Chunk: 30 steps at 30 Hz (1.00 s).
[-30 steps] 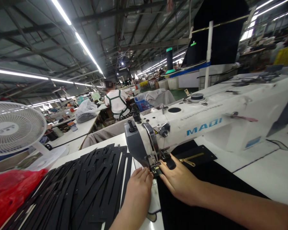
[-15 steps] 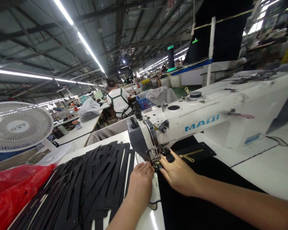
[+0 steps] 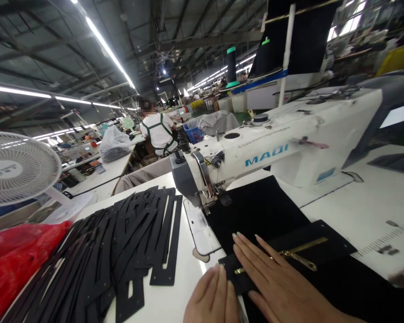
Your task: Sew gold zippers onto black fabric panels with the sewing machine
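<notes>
1. The right hand (image 3: 276, 287) lies flat, fingers spread and straight, pressed on the black fabric panel with a gold metal zipper (image 3: 283, 258), which rests on the white counter (image 3: 363, 215) in front of the machine. It pins the piece down and grips nothing.
2. The left hand (image 3: 212, 301) sits just beside it at the panel's near left edge, fingers together and extended, flat on the counter and touching the cloth edge; nothing is pinched.
3. The panel looks thin, light and limp, likely to slide and crease easily. Only the zipper line seems stiff, so flat palm pressure, or a hold along the edge near the zipper, would suit it best. One zipper shows.
4. Left of the hands lies a fanned heap of flat black cut-out pieces (image 3: 121, 242), overlapping too densely to count.
5. Beyond is one white MAQI sewing machine (image 3: 265, 152), its presser foot over more black cloth.
6. Further left are one red plastic bag (image 3: 16, 255) and one white fan (image 3: 16, 168).
7. Farthest, one person in a white shirt (image 3: 156, 132) sits facing away.
</notes>
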Available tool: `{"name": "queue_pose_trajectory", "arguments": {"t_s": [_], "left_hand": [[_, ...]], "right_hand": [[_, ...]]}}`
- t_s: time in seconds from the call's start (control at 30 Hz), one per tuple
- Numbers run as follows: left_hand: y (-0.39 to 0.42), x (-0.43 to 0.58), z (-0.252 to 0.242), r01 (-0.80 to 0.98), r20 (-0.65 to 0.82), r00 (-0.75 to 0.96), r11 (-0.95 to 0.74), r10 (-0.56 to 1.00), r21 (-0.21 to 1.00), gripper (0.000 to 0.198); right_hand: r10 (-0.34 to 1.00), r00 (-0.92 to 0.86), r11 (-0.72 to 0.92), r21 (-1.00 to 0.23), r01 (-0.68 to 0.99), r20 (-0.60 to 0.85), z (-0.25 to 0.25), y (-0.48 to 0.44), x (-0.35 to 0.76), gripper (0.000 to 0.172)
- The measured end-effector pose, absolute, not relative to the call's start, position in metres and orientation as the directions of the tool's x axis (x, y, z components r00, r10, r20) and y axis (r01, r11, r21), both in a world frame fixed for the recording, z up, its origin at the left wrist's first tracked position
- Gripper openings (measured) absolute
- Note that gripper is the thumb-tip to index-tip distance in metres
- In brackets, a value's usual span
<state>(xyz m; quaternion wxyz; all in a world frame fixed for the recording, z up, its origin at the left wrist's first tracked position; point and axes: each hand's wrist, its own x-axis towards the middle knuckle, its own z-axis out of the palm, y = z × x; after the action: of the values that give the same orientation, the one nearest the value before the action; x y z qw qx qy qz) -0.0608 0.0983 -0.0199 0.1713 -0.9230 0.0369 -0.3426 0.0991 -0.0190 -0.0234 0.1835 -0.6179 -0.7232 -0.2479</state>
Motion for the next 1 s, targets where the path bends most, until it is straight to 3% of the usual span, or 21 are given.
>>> {"name": "queue_pose_trajectory", "arguments": {"t_s": [0.17,0.3,0.43,0.67,0.8,0.93,1.0], "left_hand": [[0.093,-0.086,-0.005,0.003,0.468,0.88,-0.983,-0.086,-0.186,0.03],[0.089,-0.101,-0.008,0.131,0.503,0.86,-0.989,0.082,-0.063,0.027],[0.083,-0.109,-0.013,0.17,0.515,0.849,-0.984,0.118,-0.054,0.029],[0.069,-0.099,-0.005,0.185,0.528,0.839,-0.982,0.133,-0.046,0.028],[0.069,-0.082,-0.005,0.227,0.543,0.831,-0.965,0.119,-0.135,0.031],[0.081,-0.071,-0.011,0.041,0.463,0.871,-0.914,-0.166,-0.404,0.041],[0.085,-0.07,-0.015,-0.045,0.438,0.855,-0.881,-0.278,-0.472,0.038]], "right_hand": [[0.82,-0.077,0.078,0.023,0.997,0.568,-0.018,-0.039,0.091,0.066],[0.813,-0.05,0.071,-0.014,0.997,0.581,-0.015,-0.047,0.088,0.067],[0.809,-0.023,0.032,-0.005,0.999,0.587,-0.012,-0.059,0.093,0.064],[0.752,0.168,-0.179,-0.048,0.983,0.638,-0.016,-0.098,0.126,0.057],[0.665,0.366,-0.327,-0.187,0.926,0.651,-0.023,-0.124,0.156,0.052],[0.56,0.623,-0.415,-0.466,0.781,0.546,-0.029,-0.151,0.177,0.033],[0.539,0.723,-0.423,-0.603,0.676,0.432,-0.031,-0.159,0.18,0.03]]}}
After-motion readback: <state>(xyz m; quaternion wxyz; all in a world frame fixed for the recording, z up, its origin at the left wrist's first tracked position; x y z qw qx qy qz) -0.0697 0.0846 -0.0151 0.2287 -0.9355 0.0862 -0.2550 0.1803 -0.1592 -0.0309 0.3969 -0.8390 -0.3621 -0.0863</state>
